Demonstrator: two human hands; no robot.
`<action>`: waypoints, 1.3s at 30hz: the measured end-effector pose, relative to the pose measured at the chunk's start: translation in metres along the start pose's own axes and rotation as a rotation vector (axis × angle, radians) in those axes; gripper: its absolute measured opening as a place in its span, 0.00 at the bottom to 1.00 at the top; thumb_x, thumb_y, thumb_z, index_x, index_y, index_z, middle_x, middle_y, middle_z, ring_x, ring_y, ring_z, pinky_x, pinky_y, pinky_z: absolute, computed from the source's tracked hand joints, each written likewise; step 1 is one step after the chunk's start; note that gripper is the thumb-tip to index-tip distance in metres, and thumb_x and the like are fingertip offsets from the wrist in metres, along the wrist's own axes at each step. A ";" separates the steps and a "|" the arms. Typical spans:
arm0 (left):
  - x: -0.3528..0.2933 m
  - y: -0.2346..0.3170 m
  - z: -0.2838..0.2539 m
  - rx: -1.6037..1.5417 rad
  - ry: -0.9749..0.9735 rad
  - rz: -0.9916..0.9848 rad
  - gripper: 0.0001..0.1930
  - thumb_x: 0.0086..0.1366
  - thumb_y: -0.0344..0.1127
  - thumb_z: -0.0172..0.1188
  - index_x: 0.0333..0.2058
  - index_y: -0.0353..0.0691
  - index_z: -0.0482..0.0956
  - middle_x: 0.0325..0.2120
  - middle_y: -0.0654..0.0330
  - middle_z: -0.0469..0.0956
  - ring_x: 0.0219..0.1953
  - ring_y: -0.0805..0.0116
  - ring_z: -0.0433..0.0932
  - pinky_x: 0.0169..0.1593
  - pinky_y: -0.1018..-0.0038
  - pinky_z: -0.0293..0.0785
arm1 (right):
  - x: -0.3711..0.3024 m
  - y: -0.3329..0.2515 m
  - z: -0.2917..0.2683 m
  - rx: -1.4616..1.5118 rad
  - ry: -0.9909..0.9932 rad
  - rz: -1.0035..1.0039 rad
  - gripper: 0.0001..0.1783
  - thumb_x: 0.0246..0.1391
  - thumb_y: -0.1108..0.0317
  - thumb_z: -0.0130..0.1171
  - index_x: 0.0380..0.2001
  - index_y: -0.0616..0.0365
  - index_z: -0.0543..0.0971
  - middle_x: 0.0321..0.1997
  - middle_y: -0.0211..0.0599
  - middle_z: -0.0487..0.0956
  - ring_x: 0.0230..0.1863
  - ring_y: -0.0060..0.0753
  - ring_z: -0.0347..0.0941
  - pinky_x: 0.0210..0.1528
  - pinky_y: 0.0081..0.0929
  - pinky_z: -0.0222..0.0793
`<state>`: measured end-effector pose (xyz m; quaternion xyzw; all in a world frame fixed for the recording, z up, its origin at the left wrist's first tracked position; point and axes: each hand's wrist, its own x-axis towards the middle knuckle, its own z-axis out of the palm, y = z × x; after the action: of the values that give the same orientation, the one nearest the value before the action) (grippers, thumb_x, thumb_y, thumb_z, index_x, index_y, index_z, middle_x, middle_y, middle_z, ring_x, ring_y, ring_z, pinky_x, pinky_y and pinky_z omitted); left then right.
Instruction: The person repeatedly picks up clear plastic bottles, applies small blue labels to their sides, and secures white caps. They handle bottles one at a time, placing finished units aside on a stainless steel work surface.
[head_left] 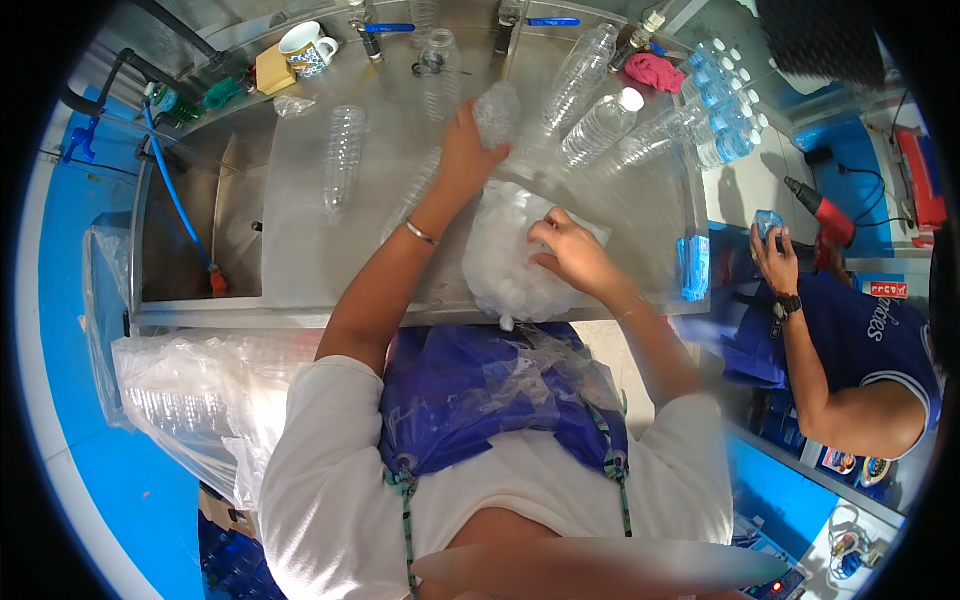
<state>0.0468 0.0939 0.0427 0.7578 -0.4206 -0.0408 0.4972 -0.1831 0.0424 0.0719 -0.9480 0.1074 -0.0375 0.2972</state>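
On steel counter: left hand clamped on clear bottle; right hand pinching cap bag.

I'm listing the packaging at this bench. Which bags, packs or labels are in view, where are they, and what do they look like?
Clear plastic bag: front of the steel counter, under the right hand, bulging, full of small white pieces.
Large clear bag: left of the person, below the counter edge, packed with empty bottles.
Capped bottles: counter's far right, clear with blue labels.
Empty bottle: in the left hand, clear, unlabelled.
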 end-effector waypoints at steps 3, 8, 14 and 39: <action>-0.022 0.004 -0.014 -0.004 -0.041 -0.013 0.42 0.47 0.37 0.73 0.57 0.31 0.58 0.47 0.35 0.71 0.50 0.38 0.72 0.53 0.56 0.70 | -0.003 0.005 -0.001 -0.003 -0.050 -0.066 0.11 0.46 0.67 0.68 0.34 0.55 0.80 0.35 0.40 0.74 0.38 0.44 0.75 0.40 0.35 0.71; -0.048 0.010 -0.034 -0.115 -0.158 -0.130 0.44 0.48 0.41 0.73 0.58 0.31 0.57 0.48 0.37 0.72 0.53 0.39 0.71 0.54 0.57 0.68 | 0.021 0.022 -0.043 0.259 -0.153 0.045 0.09 0.54 0.71 0.64 0.38 0.58 0.76 0.36 0.33 0.77 0.37 0.27 0.76 0.39 0.26 0.72; -0.058 0.003 -0.034 -0.121 -0.085 0.077 0.41 0.49 0.32 0.66 0.61 0.35 0.57 0.53 0.40 0.67 0.56 0.40 0.68 0.56 0.59 0.67 | 0.158 0.042 -0.035 0.966 0.130 0.377 0.06 0.60 0.69 0.55 0.38 0.59 0.74 0.32 0.36 0.78 0.34 0.26 0.76 0.32 0.22 0.73; 0.059 -0.036 -0.016 -0.136 -0.317 0.032 0.44 0.52 0.37 0.71 0.64 0.42 0.56 0.57 0.48 0.69 0.56 0.51 0.73 0.54 0.61 0.72 | 0.107 0.006 -0.044 0.087 0.433 0.162 0.20 0.54 0.79 0.50 0.51 0.55 0.78 0.45 0.46 0.79 0.43 0.45 0.79 0.48 0.32 0.73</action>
<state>0.1139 0.0712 0.0432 0.6996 -0.5020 -0.1801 0.4756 -0.0857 -0.0110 0.1048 -0.8926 0.2424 -0.2204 0.3098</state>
